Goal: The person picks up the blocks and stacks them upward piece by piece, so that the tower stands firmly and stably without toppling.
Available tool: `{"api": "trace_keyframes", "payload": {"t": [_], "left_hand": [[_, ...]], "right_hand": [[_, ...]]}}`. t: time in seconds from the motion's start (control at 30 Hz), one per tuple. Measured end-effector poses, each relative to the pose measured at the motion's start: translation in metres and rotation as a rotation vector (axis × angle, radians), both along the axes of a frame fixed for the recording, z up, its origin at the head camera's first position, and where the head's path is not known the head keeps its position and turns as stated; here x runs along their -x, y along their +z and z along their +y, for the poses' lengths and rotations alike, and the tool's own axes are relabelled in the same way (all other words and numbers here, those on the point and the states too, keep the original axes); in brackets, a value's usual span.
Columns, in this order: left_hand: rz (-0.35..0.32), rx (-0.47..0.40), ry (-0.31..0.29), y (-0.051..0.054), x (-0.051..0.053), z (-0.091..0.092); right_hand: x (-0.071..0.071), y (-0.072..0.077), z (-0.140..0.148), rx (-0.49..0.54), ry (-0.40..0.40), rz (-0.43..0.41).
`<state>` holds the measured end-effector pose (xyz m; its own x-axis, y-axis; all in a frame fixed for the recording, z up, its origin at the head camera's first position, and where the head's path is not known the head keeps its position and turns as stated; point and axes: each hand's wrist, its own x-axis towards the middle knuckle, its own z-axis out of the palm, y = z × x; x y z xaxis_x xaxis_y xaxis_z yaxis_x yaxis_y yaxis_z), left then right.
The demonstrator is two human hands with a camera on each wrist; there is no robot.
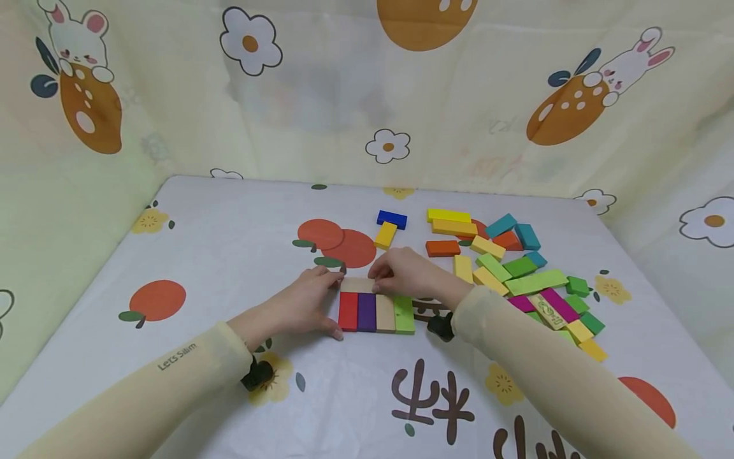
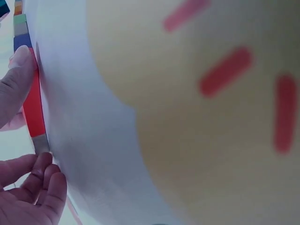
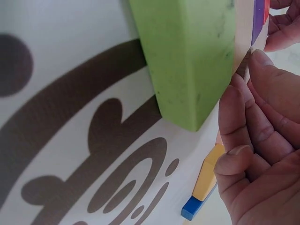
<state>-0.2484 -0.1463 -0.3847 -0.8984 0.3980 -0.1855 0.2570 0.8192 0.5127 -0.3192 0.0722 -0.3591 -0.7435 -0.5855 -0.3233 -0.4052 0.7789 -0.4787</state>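
Red [image 1: 348, 312], purple [image 1: 367, 312], plain wood [image 1: 386, 314] and green [image 1: 404, 315] blocks stand side by side in a row. Across the row's far ends lies another plain wooden block [image 1: 357, 285]. Thumb and fingers of my right hand [image 1: 410, 274] pinch this block near its right end. My left hand [image 1: 304, 303] spans the row's left side, its thumb at the red block's near corner, its fingertips at the crosswise block's left end. In the left wrist view the red block [image 2: 33, 105] shows between thumb and fingers. The green block [image 3: 192, 61] looms large in the right wrist view.
Beyond my right hand lie a blue block [image 1: 392, 220] and a yellow block [image 1: 386, 236], touching. Many loose coloured blocks, among them a light green block [image 1: 536, 282] and an orange block [image 1: 443, 248], spread over the right of the patterned tablecloth [image 1: 229, 242].
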Motion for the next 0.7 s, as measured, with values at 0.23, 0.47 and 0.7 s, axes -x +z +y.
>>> {"api": "trace_keyframes", "payload": {"t": [0.23,0.47,0.7], "left_hand": [[-0.008,0.01,0.0,0.0,0.002,0.0],[0.004,0.018,0.002,0.0,0.003,0.002],[0.001,0.024,0.002,0.0,0.002,0.002]], "right_hand": [[-0.002,0.0,0.002,0.014,-0.019,-0.006],[0.014,0.012,0.045,0.025,-0.171,0.108],[0.039,0.009,0.105,-0.14,-0.304,0.203]]}}
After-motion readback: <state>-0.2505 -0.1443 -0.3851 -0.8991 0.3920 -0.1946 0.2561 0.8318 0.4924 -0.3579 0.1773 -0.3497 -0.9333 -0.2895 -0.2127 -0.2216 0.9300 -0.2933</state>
